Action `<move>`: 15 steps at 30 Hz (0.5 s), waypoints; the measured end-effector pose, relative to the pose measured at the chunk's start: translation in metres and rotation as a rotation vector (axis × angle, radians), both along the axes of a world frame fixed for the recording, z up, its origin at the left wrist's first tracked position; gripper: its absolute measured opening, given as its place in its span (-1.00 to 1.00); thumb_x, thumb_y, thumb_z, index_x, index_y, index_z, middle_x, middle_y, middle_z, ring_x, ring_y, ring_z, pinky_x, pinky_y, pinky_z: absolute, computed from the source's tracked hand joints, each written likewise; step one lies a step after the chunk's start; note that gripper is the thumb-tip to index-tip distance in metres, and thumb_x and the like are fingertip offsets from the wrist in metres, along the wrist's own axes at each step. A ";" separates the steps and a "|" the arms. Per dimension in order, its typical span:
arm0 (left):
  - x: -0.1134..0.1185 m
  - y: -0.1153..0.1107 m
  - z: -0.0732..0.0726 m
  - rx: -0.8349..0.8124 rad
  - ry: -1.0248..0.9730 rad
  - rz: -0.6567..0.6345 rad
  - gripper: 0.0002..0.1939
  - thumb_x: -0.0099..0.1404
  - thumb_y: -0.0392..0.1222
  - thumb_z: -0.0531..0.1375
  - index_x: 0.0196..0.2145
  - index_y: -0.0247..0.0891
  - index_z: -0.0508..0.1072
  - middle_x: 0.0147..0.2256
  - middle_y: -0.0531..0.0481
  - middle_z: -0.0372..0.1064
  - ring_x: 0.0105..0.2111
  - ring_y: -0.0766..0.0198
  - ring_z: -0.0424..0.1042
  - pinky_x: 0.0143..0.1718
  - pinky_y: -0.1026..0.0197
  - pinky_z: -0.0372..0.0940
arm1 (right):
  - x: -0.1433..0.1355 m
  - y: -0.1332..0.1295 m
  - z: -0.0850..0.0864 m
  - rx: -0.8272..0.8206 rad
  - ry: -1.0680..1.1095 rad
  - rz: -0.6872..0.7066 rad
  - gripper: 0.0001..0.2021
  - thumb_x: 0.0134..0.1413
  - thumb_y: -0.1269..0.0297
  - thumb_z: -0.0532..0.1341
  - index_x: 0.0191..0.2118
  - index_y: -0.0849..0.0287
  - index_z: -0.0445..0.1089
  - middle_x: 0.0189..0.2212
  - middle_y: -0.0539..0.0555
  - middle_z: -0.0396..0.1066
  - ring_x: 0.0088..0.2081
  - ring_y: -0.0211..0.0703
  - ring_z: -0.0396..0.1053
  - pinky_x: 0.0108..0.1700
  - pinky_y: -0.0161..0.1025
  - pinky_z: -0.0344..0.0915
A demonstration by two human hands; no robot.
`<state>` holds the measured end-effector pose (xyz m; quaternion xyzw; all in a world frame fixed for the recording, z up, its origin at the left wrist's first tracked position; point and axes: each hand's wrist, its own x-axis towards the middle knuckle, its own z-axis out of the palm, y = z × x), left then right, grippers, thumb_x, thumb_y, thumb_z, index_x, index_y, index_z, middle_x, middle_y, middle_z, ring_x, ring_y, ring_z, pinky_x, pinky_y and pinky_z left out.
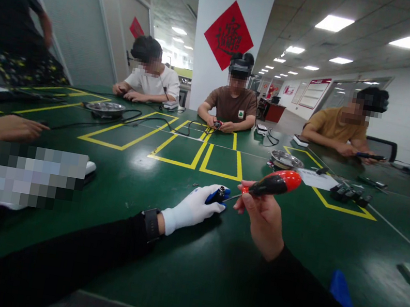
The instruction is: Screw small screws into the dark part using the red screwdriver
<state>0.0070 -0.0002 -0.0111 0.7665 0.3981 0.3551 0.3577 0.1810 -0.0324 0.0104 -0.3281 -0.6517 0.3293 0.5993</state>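
So the left hand, in a white glove, has its fingers curled around a small black part just above the green table. Right hand's bare, fingers pinched on the red-and-black screwdriver, its tip right by that part. Relative to the part, there's open tabletop on the near side, then the table's front edge, and yellow tape outlines beyond it.

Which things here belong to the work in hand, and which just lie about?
In use:
screwdriver, in the right hand
black part with metal end, in the gloved left hand

Apparently lying about:
black pieces at right
paper sheet
right metal bowl
blue item, lower right
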 end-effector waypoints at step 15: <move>0.001 -0.001 0.003 0.014 -0.011 -0.033 -0.59 0.18 -0.19 0.14 0.01 -0.25 0.34 -0.10 -0.06 0.42 -0.13 0.16 0.40 -0.04 0.13 0.28 | -0.007 -0.001 -0.001 -0.050 0.130 0.171 -0.88 0.15 0.25 0.14 -0.20 0.05 0.18 -0.56 -0.15 0.20 -0.50 -0.29 0.27 -0.20 -0.15 0.32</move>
